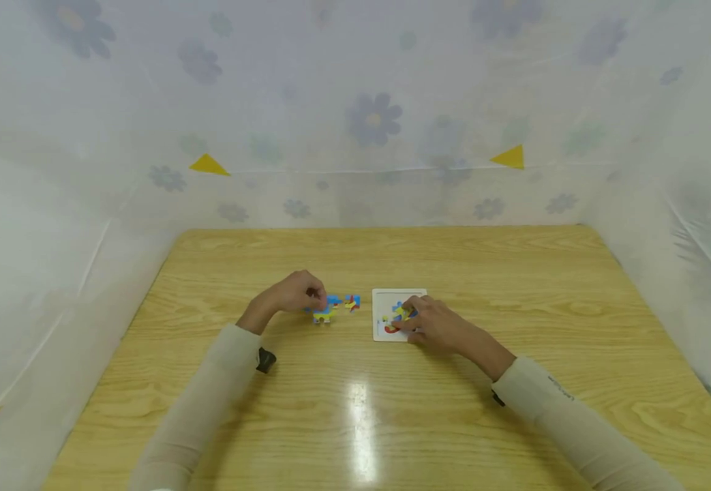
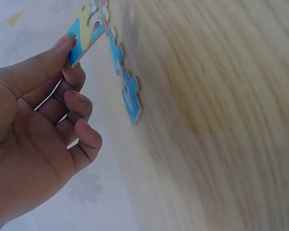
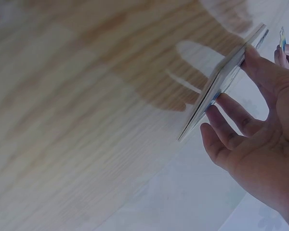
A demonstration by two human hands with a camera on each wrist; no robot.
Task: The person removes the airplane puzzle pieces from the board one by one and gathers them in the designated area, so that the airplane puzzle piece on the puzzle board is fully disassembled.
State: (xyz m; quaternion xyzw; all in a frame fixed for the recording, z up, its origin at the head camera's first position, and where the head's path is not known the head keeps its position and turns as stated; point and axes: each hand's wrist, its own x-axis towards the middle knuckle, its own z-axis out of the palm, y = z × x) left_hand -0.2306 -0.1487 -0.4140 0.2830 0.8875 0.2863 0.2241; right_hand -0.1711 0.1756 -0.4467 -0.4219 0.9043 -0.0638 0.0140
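Observation:
My left hand (image 1: pixel 296 292) pinches a blue-and-yellow jigsaw piece (image 2: pixel 84 38) between thumb and index finger, lifted a little over the table; its other fingers curl loosely. Beside it lie more jigsaw pieces, mostly blue (image 2: pixel 131 96), one with red and yellow (image 1: pixel 352 303). To the right is a square white puzzle board (image 1: pixel 382 296) with several coloured pieces (image 1: pixel 399 310) in it. My right hand (image 1: pixel 437 324) reaches over the board's right side, its fingertips (image 3: pixel 220 98) touching the top and its thumb at the near edge. Part of the board is hidden under that hand.
Both lie on a wood-grain table (image 1: pixel 355 256). White flower-patterned sheeting (image 1: pixel 330 68) encloses its back and sides, with yellow triangles (image 1: pixel 208 165) stuck on. A dark wrist device (image 1: pixel 266 360) shows at the left sleeve.

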